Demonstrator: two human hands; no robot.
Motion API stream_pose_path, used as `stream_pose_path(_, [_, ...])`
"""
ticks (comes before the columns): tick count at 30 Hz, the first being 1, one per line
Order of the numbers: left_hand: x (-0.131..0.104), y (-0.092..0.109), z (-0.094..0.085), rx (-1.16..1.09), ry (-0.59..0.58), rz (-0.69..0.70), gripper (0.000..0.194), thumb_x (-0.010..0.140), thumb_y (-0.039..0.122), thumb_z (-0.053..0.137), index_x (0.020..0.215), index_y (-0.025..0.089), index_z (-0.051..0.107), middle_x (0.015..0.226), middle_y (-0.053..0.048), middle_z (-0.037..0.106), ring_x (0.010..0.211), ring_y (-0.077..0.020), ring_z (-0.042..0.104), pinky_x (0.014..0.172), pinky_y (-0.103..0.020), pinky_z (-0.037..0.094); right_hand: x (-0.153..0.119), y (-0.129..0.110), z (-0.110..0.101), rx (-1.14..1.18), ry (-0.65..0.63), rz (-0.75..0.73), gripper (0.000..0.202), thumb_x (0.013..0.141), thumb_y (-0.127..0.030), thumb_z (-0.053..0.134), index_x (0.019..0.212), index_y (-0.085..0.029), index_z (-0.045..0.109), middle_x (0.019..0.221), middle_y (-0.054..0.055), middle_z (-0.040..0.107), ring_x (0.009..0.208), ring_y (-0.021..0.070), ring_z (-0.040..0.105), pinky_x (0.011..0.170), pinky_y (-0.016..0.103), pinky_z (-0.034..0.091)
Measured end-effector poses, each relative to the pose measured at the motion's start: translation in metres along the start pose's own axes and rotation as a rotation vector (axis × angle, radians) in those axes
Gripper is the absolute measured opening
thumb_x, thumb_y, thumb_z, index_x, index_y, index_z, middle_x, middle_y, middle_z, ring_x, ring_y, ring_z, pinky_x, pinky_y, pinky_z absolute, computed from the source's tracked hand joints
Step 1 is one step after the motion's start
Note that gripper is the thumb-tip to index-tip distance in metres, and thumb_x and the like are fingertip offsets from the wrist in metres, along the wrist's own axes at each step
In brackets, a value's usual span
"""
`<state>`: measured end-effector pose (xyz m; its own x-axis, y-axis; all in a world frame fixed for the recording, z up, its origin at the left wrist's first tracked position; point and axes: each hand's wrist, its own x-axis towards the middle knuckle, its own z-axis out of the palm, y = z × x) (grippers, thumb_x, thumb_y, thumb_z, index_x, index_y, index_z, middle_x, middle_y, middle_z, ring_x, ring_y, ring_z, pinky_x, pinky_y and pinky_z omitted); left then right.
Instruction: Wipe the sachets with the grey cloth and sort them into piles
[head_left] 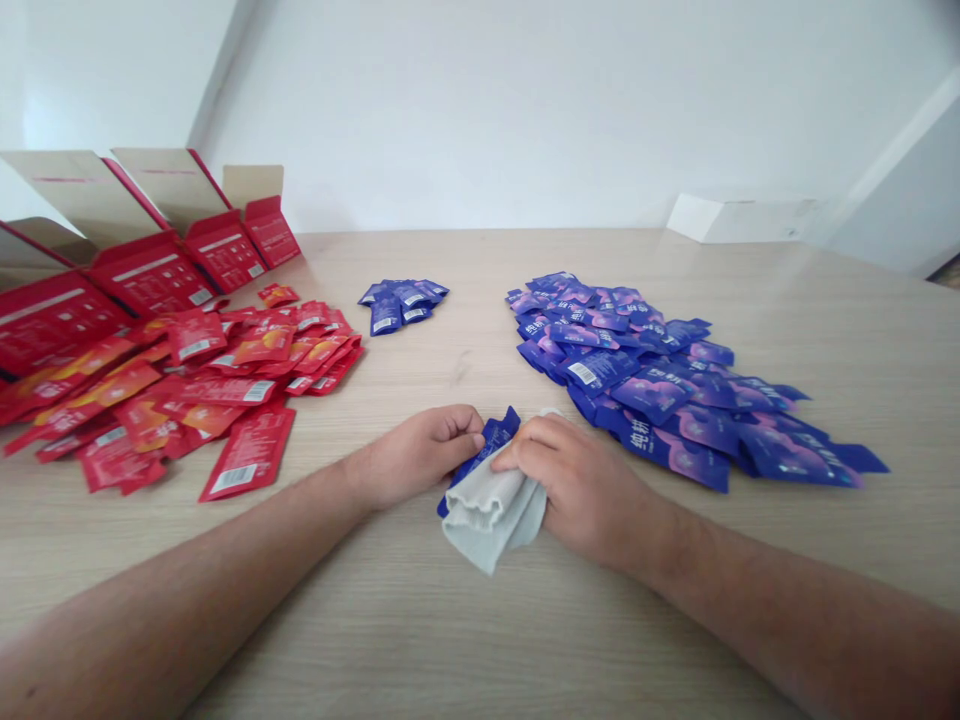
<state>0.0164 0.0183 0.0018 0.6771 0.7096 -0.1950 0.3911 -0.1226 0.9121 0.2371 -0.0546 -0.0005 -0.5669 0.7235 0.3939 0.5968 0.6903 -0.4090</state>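
Observation:
My left hand (424, 452) pinches the left edge of a blue sachet (491, 440) between thumb and fingers, just above the table. Over the sachet's right part lies a folded white cloth (502, 510), which my right hand (581, 475) grips and presses against it. The cloth hides much of the sachet. To the right, close to that hand, spreads a large pile of blue and purple sachets (660, 390). A smaller group of blue sachets (401, 300) lies further back, beyond my left hand.
Many red and orange sachets (247, 390) are heaped at the left. Behind them stand several red cardboard boxes (142, 270) with raised flaps. A white box (739, 217) sits at the back right of the wooden table (420, 620), against the wall.

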Motion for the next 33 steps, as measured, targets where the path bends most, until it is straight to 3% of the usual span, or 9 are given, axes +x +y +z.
stream_pose_path(7, [0.000, 0.001, 0.000, 0.033, 0.017, -0.001, 0.027, 0.095, 0.045, 0.053, 0.091, 0.018, 0.055, 0.070, 0.006, 0.048, 0.059, -0.0093, 0.042, 0.054, -0.022, 0.036, -0.001, -0.002, 0.002, 0.027, -0.070, -0.081, 0.020, 0.091, -0.015, 0.066, 0.109, -0.020, 0.068, 0.102, 0.006, 0.065, 0.097, 0.0223, 0.056, 0.088, 0.037, 0.046])
stream_pose_path(13, [0.001, -0.002, 0.000, 0.000, 0.001, 0.006, 0.028, 0.096, 0.046, 0.052, 0.092, 0.018, 0.054, 0.067, 0.007, 0.046, 0.057, -0.0092, 0.041, 0.053, -0.022, 0.035, 0.000, 0.002, 0.002, -0.007, 0.017, 0.019, 0.021, 0.091, -0.012, 0.063, 0.110, -0.018, 0.067, 0.105, 0.008, 0.065, 0.100, 0.0233, 0.056, 0.090, 0.039, 0.045])
stream_pose_path(19, [0.000, 0.000, 0.000, 0.039, 0.014, 0.010, 0.027, 0.096, 0.044, 0.052, 0.092, 0.018, 0.055, 0.073, 0.005, 0.051, 0.062, -0.0097, 0.045, 0.057, -0.022, 0.038, -0.003, -0.005, 0.005, 0.021, -0.121, -0.135, 0.015, 0.093, -0.018, 0.064, 0.106, -0.020, 0.070, 0.099, 0.006, 0.064, 0.093, 0.0218, 0.057, 0.084, 0.036, 0.047])
stream_pose_path(25, [-0.001, 0.000, 0.001, 0.078, -0.021, 0.025, 0.026, 0.096, 0.043, 0.052, 0.088, 0.018, 0.055, 0.069, 0.005, 0.048, 0.061, -0.0100, 0.043, 0.054, -0.021, 0.035, -0.001, 0.007, 0.002, 0.030, 0.114, 0.044, 0.025, 0.089, -0.008, 0.062, 0.111, -0.019, 0.067, 0.107, 0.009, 0.065, 0.103, 0.0236, 0.059, 0.092, 0.039, 0.048])
stream_pose_path(30, [-0.002, 0.002, 0.002, 0.156, -0.054, 0.078, 0.024, 0.096, 0.040, 0.053, 0.086, 0.018, 0.056, 0.075, 0.004, 0.053, 0.067, -0.0108, 0.048, 0.061, -0.022, 0.038, -0.002, 0.000, 0.003, 0.037, 0.023, -0.112, 0.024, 0.091, -0.013, 0.063, 0.113, -0.020, 0.068, 0.104, 0.008, 0.066, 0.098, 0.0234, 0.059, 0.087, 0.038, 0.049])
stream_pose_path(33, [-0.003, 0.005, 0.002, 0.102, -0.098, 0.070, 0.024, 0.093, 0.040, 0.056, 0.083, 0.018, 0.055, 0.073, 0.004, 0.052, 0.066, -0.0111, 0.048, 0.060, -0.022, 0.038, -0.001, 0.006, 0.001, 0.082, 0.110, -0.018, 0.030, 0.088, -0.008, 0.063, 0.114, -0.021, 0.068, 0.106, 0.007, 0.066, 0.101, 0.0224, 0.061, 0.090, 0.038, 0.050])
